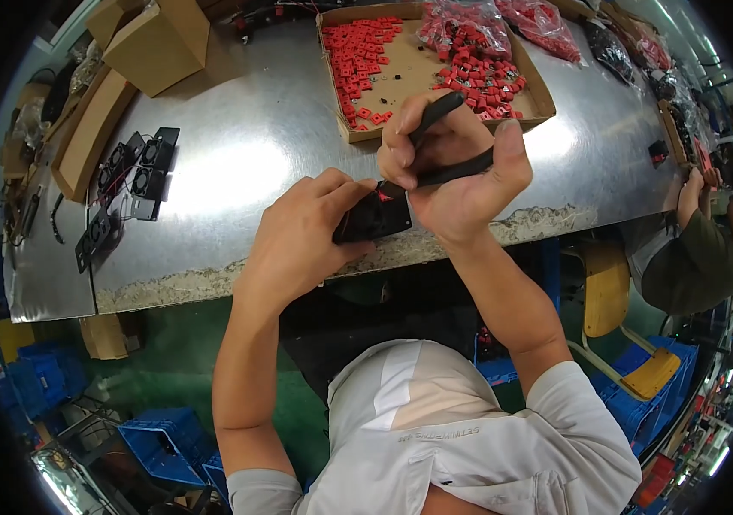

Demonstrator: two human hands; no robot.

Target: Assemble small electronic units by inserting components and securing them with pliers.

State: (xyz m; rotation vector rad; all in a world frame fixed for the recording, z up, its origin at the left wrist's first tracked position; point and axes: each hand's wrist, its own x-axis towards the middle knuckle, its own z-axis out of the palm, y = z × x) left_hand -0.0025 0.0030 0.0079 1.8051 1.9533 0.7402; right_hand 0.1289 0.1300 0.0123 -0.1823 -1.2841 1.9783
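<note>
Gripping a black fan (372, 216) in the left hand (302, 236), right hand (461, 176) clamped on black pliers (435, 142), cardboard tray (435, 73) holding red parts (362, 60)

The left hand (302, 236) covers most of the small black fan (372, 219); the right hand (461, 167) hides the jaws of the black-handled pliers (435, 142). A co-worker (697, 245) far right is cut by the rim. The red parts (366, 60) are too small to identify.

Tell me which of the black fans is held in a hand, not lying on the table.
The fan at the table's near edge: the left hand holds it while the right hand works pliers on it. The other fans lie loose at far left.
</note>
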